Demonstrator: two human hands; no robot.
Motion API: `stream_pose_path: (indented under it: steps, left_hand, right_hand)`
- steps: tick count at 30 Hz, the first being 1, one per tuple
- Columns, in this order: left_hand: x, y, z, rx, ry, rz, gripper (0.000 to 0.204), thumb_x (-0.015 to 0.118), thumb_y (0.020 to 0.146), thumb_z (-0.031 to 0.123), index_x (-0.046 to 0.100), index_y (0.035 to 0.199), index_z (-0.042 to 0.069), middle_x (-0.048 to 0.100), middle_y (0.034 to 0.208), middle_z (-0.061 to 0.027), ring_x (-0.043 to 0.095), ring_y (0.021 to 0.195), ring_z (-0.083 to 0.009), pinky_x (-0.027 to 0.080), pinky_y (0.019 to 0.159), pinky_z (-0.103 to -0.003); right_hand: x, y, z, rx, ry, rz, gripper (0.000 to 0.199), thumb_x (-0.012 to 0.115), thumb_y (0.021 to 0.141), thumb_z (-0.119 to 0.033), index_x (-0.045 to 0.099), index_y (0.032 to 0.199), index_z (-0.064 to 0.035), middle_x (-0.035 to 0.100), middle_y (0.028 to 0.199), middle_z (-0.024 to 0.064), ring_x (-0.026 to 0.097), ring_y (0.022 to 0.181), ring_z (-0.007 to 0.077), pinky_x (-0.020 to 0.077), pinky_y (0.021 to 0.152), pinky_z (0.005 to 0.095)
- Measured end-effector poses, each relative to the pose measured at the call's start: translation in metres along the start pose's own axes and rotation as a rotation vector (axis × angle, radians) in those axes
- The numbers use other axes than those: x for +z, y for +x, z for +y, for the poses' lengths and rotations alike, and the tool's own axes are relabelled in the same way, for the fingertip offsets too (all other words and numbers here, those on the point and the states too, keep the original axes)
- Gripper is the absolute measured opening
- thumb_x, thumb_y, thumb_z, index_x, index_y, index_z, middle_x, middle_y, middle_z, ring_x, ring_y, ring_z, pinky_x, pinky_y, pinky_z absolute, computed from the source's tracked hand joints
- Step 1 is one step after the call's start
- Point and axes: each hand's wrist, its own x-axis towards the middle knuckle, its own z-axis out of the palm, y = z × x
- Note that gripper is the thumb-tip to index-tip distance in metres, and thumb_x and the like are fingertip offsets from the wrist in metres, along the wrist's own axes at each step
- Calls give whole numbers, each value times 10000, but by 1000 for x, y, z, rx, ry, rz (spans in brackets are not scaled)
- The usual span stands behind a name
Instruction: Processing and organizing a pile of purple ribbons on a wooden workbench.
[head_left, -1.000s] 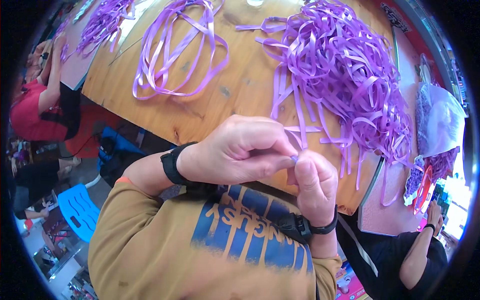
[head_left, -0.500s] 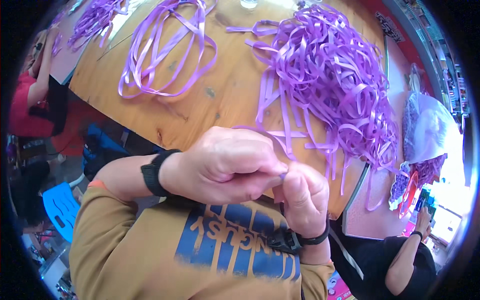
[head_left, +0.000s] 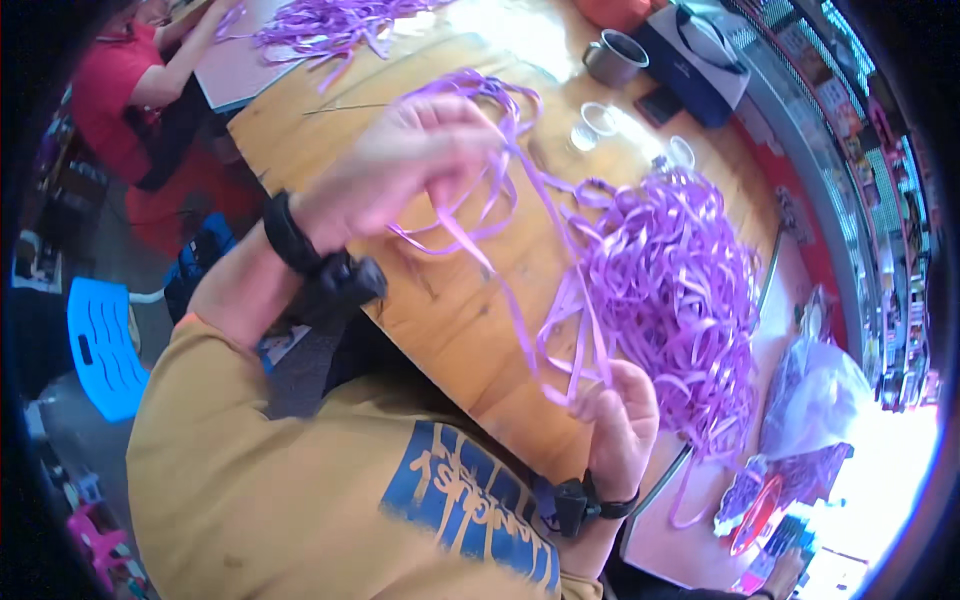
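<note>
In the head view, your glossy, flat purple ribbon [head_left: 466, 242] sags (a slender curve) above the grained wooden counter [head_left: 450, 335], beside a tangled heap [head_left: 690, 300] of similar strips; your left hand [head_left: 435, 150] and right hand [head_left: 620, 415] each pinch it, grip pressed together.

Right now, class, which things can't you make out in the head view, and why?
All in the head view:
Left hand: motion blur obscures its grip on the ribbon.
Right hand: its own fingers hide exactly how it meets the ribbon.
Pile: upper strands cover those beneath.
Reddish object: cut off by the top edge.
</note>
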Motion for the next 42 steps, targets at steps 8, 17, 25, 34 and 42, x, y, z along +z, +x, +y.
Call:
stream_pose_path:
  steps: [8,17,25,34,42]
  left_hand:
    - [-63,19,63,34,239,-78,135,582,853,177,580,874,44,518,637,37,464,462,-3,356,420,-143]
    - [-106,96,9,160,789,110,492,566,862,292,448,1227,-15,498,1182,-104,443,1114,-162,337,954,-262]
    - [-107,2,9,8,636,71,391,542,870,229,501,1173,-15,537,1132,-61,475,1072,-126,356,938,-259]
    - [-144,-104,-84,112,1478,582,471,507,873,189,387,1289,3,396,1322,-162,359,1242,-258,267,1032,-346]
    - [-153,-98,-104,23,1709,445,540,387,916,362,286,1361,72,254,1409,-146,181,1327,-291,110,1069,-410]
  right_hand:
    - [32,9,14,111,-126,-764,655,650,767,-102,323,1322,19,423,1300,159,379,1230,249,248,1030,386]
    - [21,2,14,145,-58,-502,701,650,762,-173,299,1341,4,350,1365,129,377,1229,229,307,997,358]
    - [-34,-25,9,79,-21,-194,506,639,789,-203,464,1189,53,585,1070,185,577,971,264,426,892,371]
    - [-101,-90,14,-56,-262,391,287,549,851,-118,527,1087,43,593,1002,100,549,939,171,405,870,290]
    - [-134,-115,47,-212,-919,471,285,572,802,-103,554,1061,14,519,1135,164,444,1135,322,322,978,406]
